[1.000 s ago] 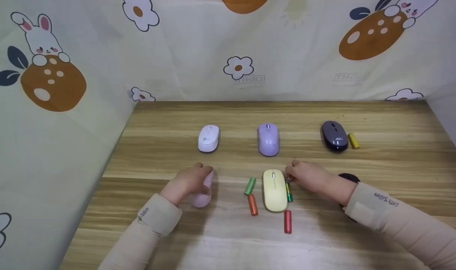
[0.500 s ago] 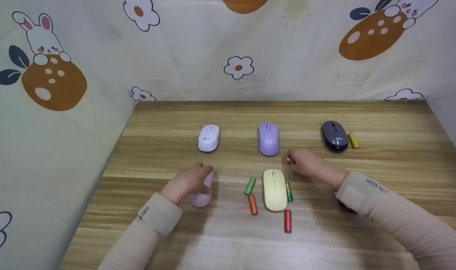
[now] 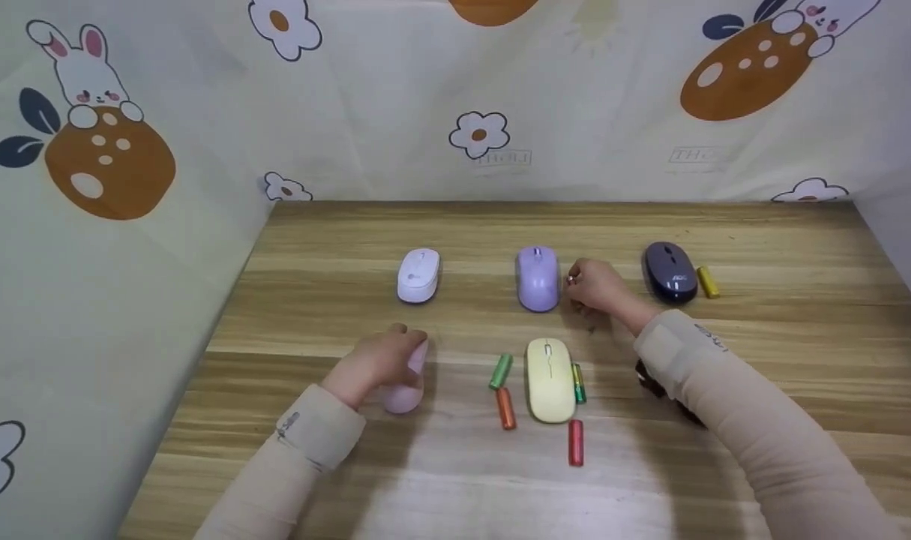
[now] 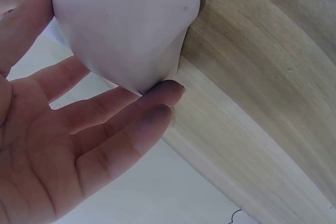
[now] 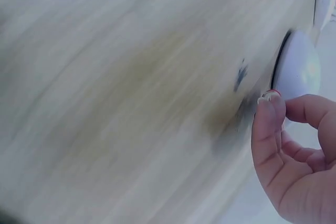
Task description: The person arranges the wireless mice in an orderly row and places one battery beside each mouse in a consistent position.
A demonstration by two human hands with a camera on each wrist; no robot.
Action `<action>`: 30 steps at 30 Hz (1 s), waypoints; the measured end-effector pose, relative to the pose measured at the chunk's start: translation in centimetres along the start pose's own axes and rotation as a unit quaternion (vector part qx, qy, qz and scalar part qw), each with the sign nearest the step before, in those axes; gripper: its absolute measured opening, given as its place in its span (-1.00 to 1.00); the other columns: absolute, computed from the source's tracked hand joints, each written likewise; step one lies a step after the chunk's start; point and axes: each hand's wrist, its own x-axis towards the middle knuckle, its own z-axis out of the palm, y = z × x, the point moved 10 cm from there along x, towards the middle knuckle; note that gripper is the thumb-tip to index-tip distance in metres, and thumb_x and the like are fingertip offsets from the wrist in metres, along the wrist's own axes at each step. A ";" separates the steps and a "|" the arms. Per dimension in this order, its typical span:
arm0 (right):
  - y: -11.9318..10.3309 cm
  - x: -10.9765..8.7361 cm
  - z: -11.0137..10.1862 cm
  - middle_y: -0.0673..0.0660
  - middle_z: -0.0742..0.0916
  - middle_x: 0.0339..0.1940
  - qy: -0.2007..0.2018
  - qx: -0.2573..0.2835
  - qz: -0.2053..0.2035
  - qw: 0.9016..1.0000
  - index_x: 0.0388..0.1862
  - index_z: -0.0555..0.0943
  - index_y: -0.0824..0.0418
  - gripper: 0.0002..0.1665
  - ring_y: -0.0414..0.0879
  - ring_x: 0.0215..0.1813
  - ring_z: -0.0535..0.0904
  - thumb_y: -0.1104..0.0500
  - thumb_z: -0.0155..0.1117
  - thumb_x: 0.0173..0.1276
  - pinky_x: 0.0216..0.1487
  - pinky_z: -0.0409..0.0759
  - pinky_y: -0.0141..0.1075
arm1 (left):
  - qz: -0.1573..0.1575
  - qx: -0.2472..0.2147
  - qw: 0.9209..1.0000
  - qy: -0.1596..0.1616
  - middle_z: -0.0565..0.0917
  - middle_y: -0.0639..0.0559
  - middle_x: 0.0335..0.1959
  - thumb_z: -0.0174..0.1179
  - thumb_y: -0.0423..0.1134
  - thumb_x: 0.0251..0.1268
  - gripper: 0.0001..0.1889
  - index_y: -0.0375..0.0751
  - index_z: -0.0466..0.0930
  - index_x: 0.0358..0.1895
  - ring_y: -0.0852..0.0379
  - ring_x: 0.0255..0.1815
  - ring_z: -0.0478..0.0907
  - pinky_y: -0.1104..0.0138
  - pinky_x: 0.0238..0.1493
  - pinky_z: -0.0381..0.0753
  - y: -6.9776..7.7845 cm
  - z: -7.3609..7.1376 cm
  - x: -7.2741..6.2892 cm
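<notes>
Take the yellow mouse (image 3: 551, 381) as the clock's centre, twelve at the worktop's (image 3: 462, 495) far edge. Nearest us, a red cylinder (image 3: 576, 442) lies just past five! Orange cylinder (image 3: 506, 409) at eight, green cylinder (image 3: 501, 371) a touch past nine, and there's a striped cylinder (image 3: 579, 383) tight against the mouse's flank at three. Out beyond it, also at three, something dark (image 3: 650, 379) peeks from under the right sleeve (image 3: 732, 405), mostly covered. Up to the back row: white mouse (image 3: 418, 276) between ten and eleven, lilac mouse (image 3: 537, 279) at twelve, black mouse (image 3: 671, 272) at half past one, and a yellow cylinder (image 3: 708, 282) just beside it at two. Behind them all, the printed cloth (image 3: 575, 169).

Now the hands! The left hand (image 3: 376, 360) comes in from seven, over at nine, thumb and fingers round a pink mouse (image 3: 404, 394), its fingertips lapping the lower end in the wrist view. The right hand (image 3: 601, 287) reaches to one o'clock, fingers aimed at nine, closed in a tight pinch on a small red-rimmed piece (image 5: 272, 94), most of it hidden by the fingertips. The lilac mouse sits just beside them at nine, right in front of those fingers; whether they touch, I cannot tell.
</notes>
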 end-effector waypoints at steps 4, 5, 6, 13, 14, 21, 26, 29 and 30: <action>0.7 0.7 0.1 0.14 0.60 -0.66 0.014 0.035 0.029 0.999 -0.27 0.44 0.46 -0.79 -0.20 -0.69 0.51 0.29 0.06 0.18 -0.62 0.56 -0.34 | -0.004 -0.005 1.000 -0.007 0.29 -0.37 0.26 0.31 -0.31 -0.02 -0.33 -0.28 0.32 0.25 -0.28 0.17 0.35 -0.05 0.13 0.34 -0.1 0.2 0.1; 0.9 0.8 0.1 0.12 0.59 -0.67 0.019 0.042 0.034 0.998 -0.30 0.44 0.44 -0.81 -0.20 -0.70 0.51 0.29 0.07 0.17 -0.63 0.56 -0.33 | -0.006 -0.006 1.000 -0.008 0.28 -0.36 0.26 0.31 -0.30 -0.03 -0.33 -0.27 0.32 0.26 -0.28 0.18 0.34 -0.05 0.14 0.34 -0.2 0.3 0.1; 1.1 0.8 0.1 0.10 0.58 -0.68 0.022 0.050 0.040 0.998 -0.31 0.44 0.42 -0.82 -0.20 -0.71 0.50 0.28 0.07 0.17 -0.64 0.56 -0.33 | -0.008 -0.007 1.000 -0.009 0.28 -0.37 0.27 0.31 -0.30 -0.02 -0.32 -0.27 0.32 0.26 -0.28 0.19 0.33 -0.05 0.15 0.33 -0.2 0.3 0.1; 1.4 1.2 0.1 0.07 0.55 -0.71 0.028 0.054 0.038 0.997 -0.36 0.44 0.39 -0.85 -0.20 -0.73 0.48 0.28 0.07 0.15 -0.67 0.54 -0.34 | -0.004 -0.004 1.000 -0.005 0.31 -0.35 0.24 0.32 -0.30 -0.02 -0.32 -0.27 0.32 0.26 -0.26 0.15 0.36 -0.04 0.13 0.35 -0.1 0.1 0.1; 1.3 1.2 0.2 0.06 0.54 -0.71 0.027 0.051 0.038 0.998 -0.38 0.43 0.38 -0.87 -0.20 -0.72 0.47 0.28 0.08 0.15 -0.68 0.54 -0.34 | -0.002 -0.003 1.000 -0.005 0.31 -0.35 0.24 0.32 -0.30 -0.02 -0.32 -0.28 0.32 0.26 -0.26 0.15 0.36 -0.04 0.13 0.35 -0.1 0.1 0.1; 1.1 1.1 0.4 0.07 0.53 -0.67 0.020 0.048 0.051 0.997 -0.45 0.42 0.32 -0.90 -0.18 -0.68 0.46 0.27 0.07 0.16 -0.66 0.51 -0.35 | 0.002 -0.003 1.000 0.001 0.33 -0.35 0.22 0.31 -0.32 -0.03 -0.33 -0.31 0.33 0.24 -0.27 0.15 0.36 -0.05 0.14 0.34 -0.1 0.0 0.0; 1.1 1.1 0.7 0.08 0.53 -0.66 0.013 0.052 0.061 0.997 -0.43 0.42 0.33 -0.91 -0.17 -0.67 0.45 0.29 0.06 0.18 -0.66 0.49 -0.35 | 0.001 0.004 1.000 0.000 0.33 -0.35 0.23 0.32 -0.31 -0.04 -0.32 -0.30 0.33 0.25 -0.27 0.14 0.37 -0.05 0.12 0.36 -0.1 0.1 0.0; 1.1 1.0 0.7 0.09 0.53 -0.64 0.012 0.048 0.064 0.997 -0.41 0.42 0.34 -0.91 -0.16 -0.65 0.44 0.30 0.05 0.19 -0.65 0.49 -0.34 | -0.001 0.004 1.000 -0.001 0.32 -0.35 0.24 0.32 -0.30 -0.04 -0.32 -0.29 0.32 0.25 -0.27 0.14 0.37 -0.05 0.12 0.36 -0.1 0.1 0.0; 1.1 1.0 0.7 0.10 0.53 -0.63 0.013 0.042 0.062 0.997 -0.40 0.42 0.35 -0.91 -0.16 -0.65 0.44 0.30 0.04 0.19 -0.65 0.48 -0.34 | -0.001 0.003 1.000 -0.002 0.32 -0.35 0.24 0.31 -0.30 -0.03 -0.32 -0.28 0.32 0.25 -0.27 0.14 0.37 -0.05 0.12 0.35 -0.1 0.1 0.0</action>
